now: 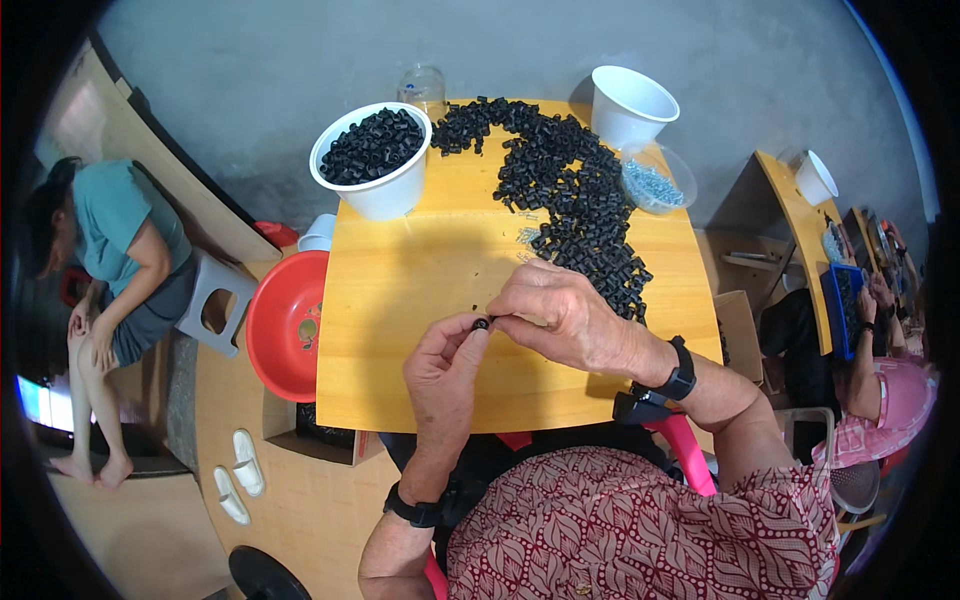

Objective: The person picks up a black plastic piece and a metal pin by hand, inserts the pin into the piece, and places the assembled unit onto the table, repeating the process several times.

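My left hand (pixel 443 375) pinches a small black cylindrical piece (pixel 481 324) with a hollow end between thumb and forefinger, over the table's front half. Right beside it, my right hand (pixel 560 318) is closed, its fingertips almost touching that piece; what they grip is too small to name. A long heap of similar black pieces (pixel 575 180) curves over the back and right of the wooden table (pixel 390 300). Several tiny silvery metal parts (pixel 527 235) lie at the heap's left edge. More of these fill a clear plastic bowl (pixel 684 196) at the back right.
A white tub (pixel 385 198) full of black pieces stands back left, with a clear jar (pixel 424 88) behind. Another white tub (pixel 634 110) is back right. A red basin (pixel 265 335) sits left of the table. People sit left (pixel 140 230) and far right (pixel 880 400).
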A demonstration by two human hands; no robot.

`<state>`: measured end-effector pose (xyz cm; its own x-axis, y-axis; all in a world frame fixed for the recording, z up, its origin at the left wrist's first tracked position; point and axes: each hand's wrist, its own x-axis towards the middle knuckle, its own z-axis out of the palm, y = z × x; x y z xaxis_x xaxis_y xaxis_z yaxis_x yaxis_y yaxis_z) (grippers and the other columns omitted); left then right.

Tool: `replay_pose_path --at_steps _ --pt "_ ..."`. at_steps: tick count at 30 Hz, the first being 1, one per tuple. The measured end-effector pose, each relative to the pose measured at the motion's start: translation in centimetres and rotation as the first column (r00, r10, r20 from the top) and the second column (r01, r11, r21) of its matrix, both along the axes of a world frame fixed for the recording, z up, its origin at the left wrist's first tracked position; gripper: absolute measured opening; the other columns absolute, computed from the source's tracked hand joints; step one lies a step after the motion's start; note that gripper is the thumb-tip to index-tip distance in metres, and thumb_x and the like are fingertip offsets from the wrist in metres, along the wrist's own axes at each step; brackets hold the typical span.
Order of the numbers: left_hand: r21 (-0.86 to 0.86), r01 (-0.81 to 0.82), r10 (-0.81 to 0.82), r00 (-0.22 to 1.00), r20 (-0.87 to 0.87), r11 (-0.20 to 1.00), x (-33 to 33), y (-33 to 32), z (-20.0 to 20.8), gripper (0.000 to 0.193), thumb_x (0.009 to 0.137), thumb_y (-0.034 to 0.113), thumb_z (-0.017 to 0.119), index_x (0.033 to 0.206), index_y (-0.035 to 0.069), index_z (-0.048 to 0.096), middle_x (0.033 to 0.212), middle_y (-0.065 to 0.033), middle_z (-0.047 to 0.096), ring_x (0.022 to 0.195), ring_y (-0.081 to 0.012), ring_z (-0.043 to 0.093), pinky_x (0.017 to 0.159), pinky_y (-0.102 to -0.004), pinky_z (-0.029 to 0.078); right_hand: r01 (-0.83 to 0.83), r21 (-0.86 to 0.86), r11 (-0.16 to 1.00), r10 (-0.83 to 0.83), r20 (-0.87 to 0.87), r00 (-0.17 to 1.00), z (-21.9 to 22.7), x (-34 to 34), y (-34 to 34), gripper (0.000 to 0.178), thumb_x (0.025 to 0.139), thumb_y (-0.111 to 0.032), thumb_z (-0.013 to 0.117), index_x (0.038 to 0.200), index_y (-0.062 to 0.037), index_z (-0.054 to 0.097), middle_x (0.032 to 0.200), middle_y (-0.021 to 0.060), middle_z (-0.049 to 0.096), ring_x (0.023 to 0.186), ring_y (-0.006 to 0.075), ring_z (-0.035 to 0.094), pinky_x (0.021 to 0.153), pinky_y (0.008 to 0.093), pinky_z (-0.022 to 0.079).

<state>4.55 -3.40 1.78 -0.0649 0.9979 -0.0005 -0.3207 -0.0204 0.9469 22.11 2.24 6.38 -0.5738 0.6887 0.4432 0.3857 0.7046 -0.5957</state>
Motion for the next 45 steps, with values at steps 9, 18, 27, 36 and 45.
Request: replay_pose_path --at_steps 9,18,27,36,45 --pt "0.028 -0.006 0.008 0.997 -0.081 1.000 0.4 -0.4 0.1 0.016 0.095 -0.001 0.063 0.110 -0.003 0.065 0.103 -0.0044 0.069 0.095 -0.0090 0.063 0.087 -0.0227 0.050 0.028 0.040 0.999 -0.031 0.060 0.998 0.2 0.2 -1.0 0.013 0.080 0.000 0.067 0.092 -0.0001 0.066 0.085 0.0125 0.064 0.084 0.0328 0.064 0.073 0.0406 0.053" --pt "-0.013 0.061 -0.061 0.998 0.031 0.998 1.0 -0.5 0.2 0.016 0.096 0.002 0.063 0.111 -0.002 0.065 0.104 -0.0092 0.071 0.098 -0.0157 0.067 0.093 -0.0291 0.051 0.145 -0.426 0.893 -0.215 -0.121 0.969 1.4 1.3 -2.2 0.013 0.086 -0.001 0.068 0.099 -0.0002 0.071 0.086 0.0085 0.070 0.074 0.0118 0.065 0.064 0.0283 0.052" --pt "0.038 0.108 -0.110 0.993 0.052 0.993 2.0 -0.8 0.6 0.021 0.095 -0.001 0.063 0.115 -0.004 0.065 0.108 -0.0066 0.069 0.101 -0.0116 0.064 0.093 -0.0253 0.050 0.114 -0.350 0.930 -0.200 -0.219 0.955 0.7 2.1 -3.0 0.017 0.086 -0.002 0.071 0.102 0.0020 0.072 0.085 0.0072 0.070 0.071 0.0123 0.064 0.065 0.0266 0.052" --pt "0.046 0.100 -0.101 0.995 0.019 0.994 1.9 -1.2 -0.1 0.022 0.094 -0.002 0.063 0.116 -0.004 0.065 0.106 -0.0047 0.068 0.098 -0.0098 0.063 0.089 -0.0237 0.050 0.103 0.005 0.995 -0.103 -0.069 0.992 0.4 1.8 -3.4 0.021 0.084 -0.003 0.070 0.104 0.0018 0.071 0.090 0.0132 0.069 0.081 0.0276 0.066 0.073 0.0352 0.054" --pt "0.040 0.124 -0.123 0.992 -0.019 0.991 2.4 -1.1 0.4 0.019 0.094 0.000 0.064 0.113 -0.004 0.066 0.104 -0.0044 0.069 0.095 -0.0093 0.063 0.088 -0.0236 0.050 0.104 0.075 0.992 -0.102 -0.029 0.994 0.6 2.7 -3.5 0.021 0.082 0.000 0.070 0.103 0.0051 0.070 0.094 0.0166 0.071 0.080 0.0290 0.068 0.071 0.0356 0.054"
